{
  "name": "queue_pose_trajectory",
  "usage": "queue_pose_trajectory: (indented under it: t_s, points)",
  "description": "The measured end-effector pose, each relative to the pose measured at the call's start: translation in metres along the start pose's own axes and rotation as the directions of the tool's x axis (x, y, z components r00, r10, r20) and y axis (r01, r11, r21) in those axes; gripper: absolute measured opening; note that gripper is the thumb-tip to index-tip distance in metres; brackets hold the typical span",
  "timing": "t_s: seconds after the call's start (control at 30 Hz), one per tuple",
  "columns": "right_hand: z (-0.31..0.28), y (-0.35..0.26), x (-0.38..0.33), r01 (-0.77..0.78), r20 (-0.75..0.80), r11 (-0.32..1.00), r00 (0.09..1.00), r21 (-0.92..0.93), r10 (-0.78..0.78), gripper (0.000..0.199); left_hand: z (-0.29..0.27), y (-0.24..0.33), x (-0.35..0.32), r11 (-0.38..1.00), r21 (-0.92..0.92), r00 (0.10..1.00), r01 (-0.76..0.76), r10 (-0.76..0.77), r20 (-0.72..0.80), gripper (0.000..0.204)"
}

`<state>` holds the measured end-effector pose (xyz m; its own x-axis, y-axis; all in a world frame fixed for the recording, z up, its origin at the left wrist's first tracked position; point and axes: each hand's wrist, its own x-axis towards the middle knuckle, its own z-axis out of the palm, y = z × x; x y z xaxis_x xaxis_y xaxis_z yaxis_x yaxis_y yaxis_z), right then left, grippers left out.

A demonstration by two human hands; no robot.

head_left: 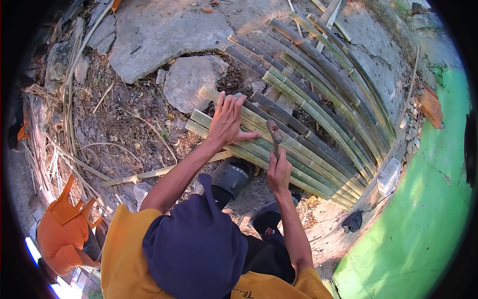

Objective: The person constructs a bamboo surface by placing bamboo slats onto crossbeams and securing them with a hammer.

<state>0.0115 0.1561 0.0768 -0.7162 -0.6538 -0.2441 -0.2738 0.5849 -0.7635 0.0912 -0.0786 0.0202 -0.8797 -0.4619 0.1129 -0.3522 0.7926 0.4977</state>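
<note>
Split bamboo lengths (323,167) lie side by side on the ground in front of me, green and pale, slanting from upper left to lower right. My left hand (227,122) rests on the nearest ones close to their left ends, fingers stretched out and thumb spread to the right. Upright in my right hand (280,172) is a hammer (275,131) with a worn, rusty head. My fingers wrap round its handle, and the head is over the bamboo, to the right of my left thumb. Whether the head touches the bamboo I cannot tell.
More bamboo lengths (348,89) fan out beyond, toward a low concrete edge and a green surface (418,199) at right. Broken concrete slabs (169,37) lie at the far left. Thin strips (74,94) run along the left. A person in orange (62,239) sits near an orange chair (65,209).
</note>
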Motion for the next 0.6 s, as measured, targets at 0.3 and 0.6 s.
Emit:
queue_pose_trajectory:
  t_s: [0.3,0.6]
  points:
    - [-0.005,0.007,0.015,0.070,0.081,0.996,0.995,-0.048,-0.066,0.014,0.000,0.002,0.003,0.999,0.048,0.999,0.021,-0.023,0.041,0.132]
    - [-0.005,0.006,0.018,0.109,0.137,0.990,0.986,-0.089,-0.096,0.015,-0.001,-0.002,0.004,0.994,0.104,0.993,0.036,-0.047,0.107,0.133]
